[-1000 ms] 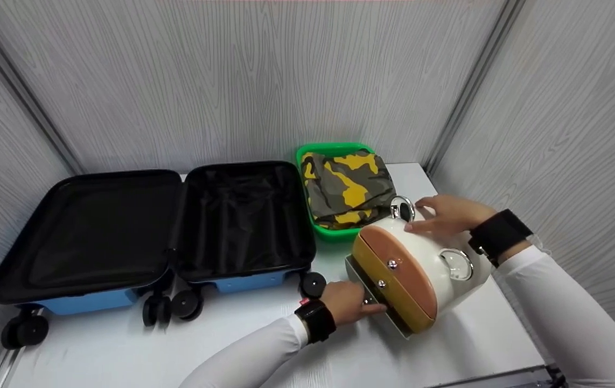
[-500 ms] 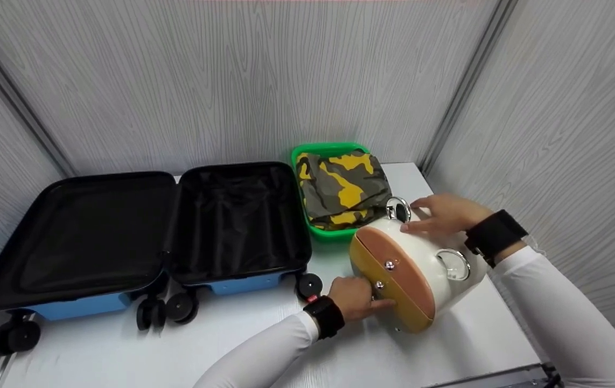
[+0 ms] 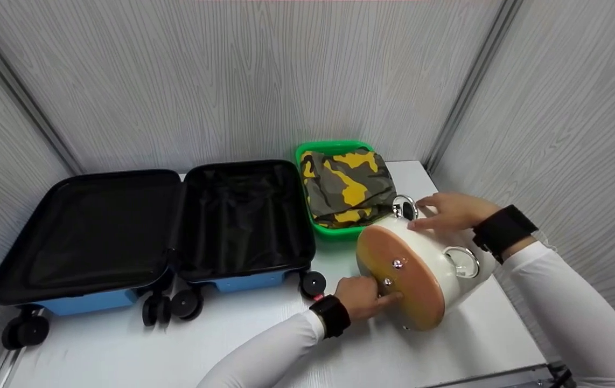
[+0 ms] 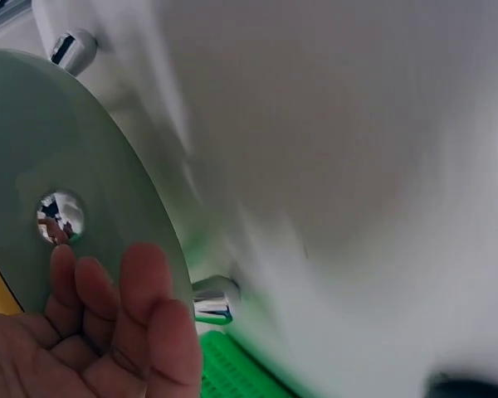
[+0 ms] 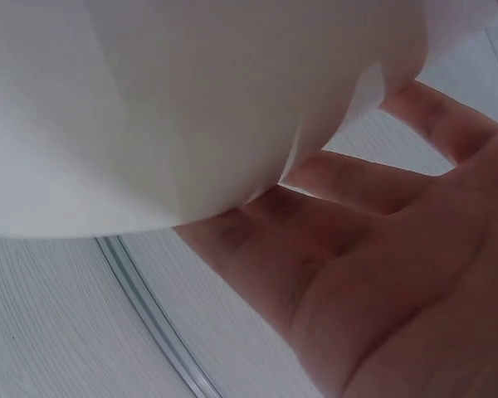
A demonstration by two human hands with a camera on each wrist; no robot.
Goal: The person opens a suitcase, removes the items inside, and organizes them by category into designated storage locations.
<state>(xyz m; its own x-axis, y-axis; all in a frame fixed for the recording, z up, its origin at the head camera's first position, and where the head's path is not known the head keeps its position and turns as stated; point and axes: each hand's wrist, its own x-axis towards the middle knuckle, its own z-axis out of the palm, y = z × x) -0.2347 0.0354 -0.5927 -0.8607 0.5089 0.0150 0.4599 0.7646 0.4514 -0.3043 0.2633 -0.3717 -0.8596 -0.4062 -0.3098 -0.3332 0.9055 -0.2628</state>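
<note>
A small white cabinet (image 3: 430, 242) with an oval front sits tilted on the table at right in the head view. Its front has an orange drawer (image 3: 412, 264), a yellow one and a green drawer (image 4: 41, 124), each with a round metal knob; all three look closed. My left hand (image 3: 358, 297) is at the lower part of the front, index finger extended along it. In the left wrist view its fingers (image 4: 145, 282) lie just below the green drawer's knob (image 4: 60, 217). My right hand (image 3: 450, 213) rests spread on the cabinet's white body beside a chrome ring (image 3: 405, 207).
An open blue suitcase (image 3: 92, 302) with black lining lies on the left half of the table. Behind the cabinet stands a green basket (image 3: 334, 234) holding folded camouflage cloth (image 3: 348, 186). Pale wood-grain walls (image 3: 232, 81) enclose the table at the back and sides.
The lowest, green drawer was pulled out a second ago and is now pushed in flush. My left hand has moved slightly right with it; the right hand has kept its place on the cabinet.
</note>
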